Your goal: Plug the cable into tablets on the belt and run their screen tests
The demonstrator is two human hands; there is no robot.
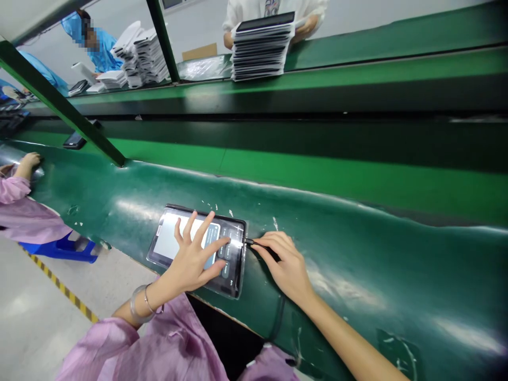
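Note:
A dark tablet (166, 246) with a lit screen lies flat on the green bench mat (357, 275) in front of me. My left hand (196, 256) rests open on its screen, fingers spread, thumb and forefinger touching the on-screen buttons. My right hand (283, 262) is closed in a pinch on a black cable plug (250, 242) at the tablet's right edge. The cable (280, 317) runs down under my wrist towards the bench's front edge.
A green conveyor (317, 174) runs behind the bench. Across it, a person in white holds a tall stack of tablets (262, 47); more stacks (138, 58) stand by a person in blue. A pink-sleeved hand (27, 161) rests on the bench at left.

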